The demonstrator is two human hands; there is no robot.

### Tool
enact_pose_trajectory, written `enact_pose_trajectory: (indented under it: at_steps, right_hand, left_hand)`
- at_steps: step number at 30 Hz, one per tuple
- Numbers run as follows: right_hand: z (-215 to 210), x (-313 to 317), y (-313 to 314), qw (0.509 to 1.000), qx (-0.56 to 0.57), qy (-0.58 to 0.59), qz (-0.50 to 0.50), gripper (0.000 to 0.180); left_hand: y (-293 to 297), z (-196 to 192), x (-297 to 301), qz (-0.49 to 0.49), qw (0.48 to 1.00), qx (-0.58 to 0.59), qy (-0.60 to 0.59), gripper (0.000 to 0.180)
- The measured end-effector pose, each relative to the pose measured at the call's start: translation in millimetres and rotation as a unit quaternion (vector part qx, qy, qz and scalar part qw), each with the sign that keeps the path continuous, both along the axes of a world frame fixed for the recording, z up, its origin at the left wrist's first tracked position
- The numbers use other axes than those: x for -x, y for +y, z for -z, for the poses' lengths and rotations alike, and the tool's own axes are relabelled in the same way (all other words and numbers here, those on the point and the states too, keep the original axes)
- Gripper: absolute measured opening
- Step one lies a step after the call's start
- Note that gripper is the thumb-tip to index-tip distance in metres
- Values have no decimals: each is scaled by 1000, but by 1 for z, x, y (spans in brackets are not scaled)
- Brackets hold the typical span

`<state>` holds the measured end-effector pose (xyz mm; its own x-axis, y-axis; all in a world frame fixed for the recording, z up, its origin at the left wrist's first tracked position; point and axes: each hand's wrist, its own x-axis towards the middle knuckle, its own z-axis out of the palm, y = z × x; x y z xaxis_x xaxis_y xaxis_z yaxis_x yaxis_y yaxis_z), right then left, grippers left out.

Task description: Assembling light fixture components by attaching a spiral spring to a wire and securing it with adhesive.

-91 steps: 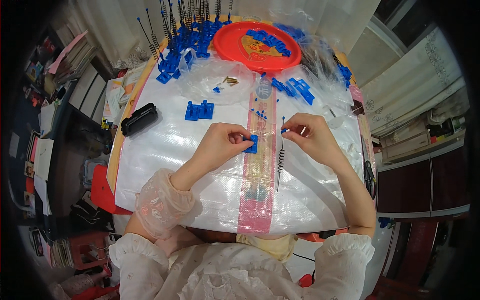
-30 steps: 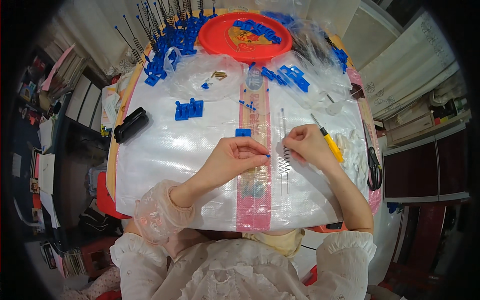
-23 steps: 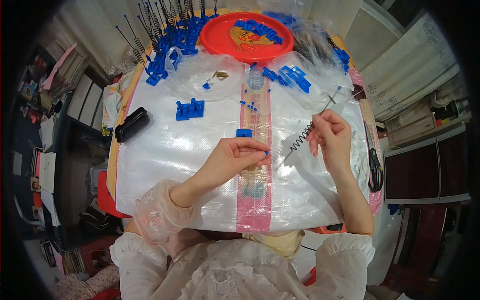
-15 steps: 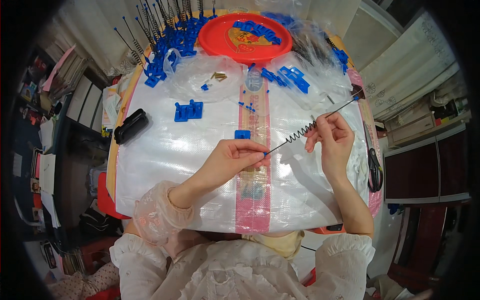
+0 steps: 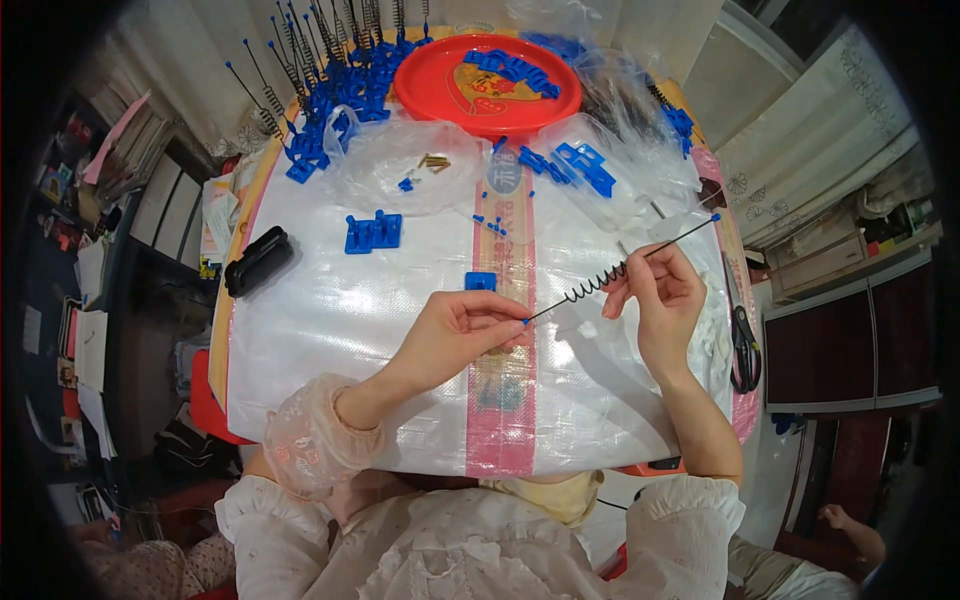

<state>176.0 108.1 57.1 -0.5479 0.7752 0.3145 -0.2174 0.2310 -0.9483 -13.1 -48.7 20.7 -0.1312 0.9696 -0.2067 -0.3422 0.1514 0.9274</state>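
A thin black rod with a coiled spring section (image 5: 594, 284) slants between my hands above the table. My left hand (image 5: 450, 335) pinches its lower end, where a small blue cap (image 5: 526, 321) shows at the fingertips. My right hand (image 5: 665, 300) is closed around the rod just past the coil, thumb against fingers. Another blue cap (image 5: 716, 217) tips the free upper end. Just beyond my left hand lies a small blue plastic block (image 5: 480, 281). A pair of blue bases with upright pegs (image 5: 373, 231) sits farther left, and several tiny blue caps (image 5: 490, 224) are scattered near the middle.
Blue bases with upright spring rods (image 5: 340, 90) crowd the back left. A red tray (image 5: 420, 95) holds blue parts, with plastic bags (image 5: 400, 165) before it. A black case (image 5: 258, 262) lies left, scissors (image 5: 745, 350) right. Another person's hand (image 5: 835, 516) shows at lower right.
The view has shifted slightly, so the table sits a little lower. My hands keep the same grip on the spring rod. Another person's hand has come into view at lower right.
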Motion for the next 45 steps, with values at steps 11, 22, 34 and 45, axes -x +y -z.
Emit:
enact_pose_trajectory:
  at_steps: [11,22,34,45]
  right_hand:
    - [7,0,4,996,71,-37,-32,11]
    - [25,8,-4,983,139,-80,-84,14]
    - [27,6,14,953,262,-140,-53,21]
    - [33,6,19,930,245,-250,-111,30]
  left_hand:
    - [-2,-4,0,-17,999,14,50,18]
    - [-2,0,-2,-52,992,-19,111,25]
    - [-2,-4,-2,-63,950,-34,303,22]
    - [-5,-1,-1,-38,931,-5,362,16]
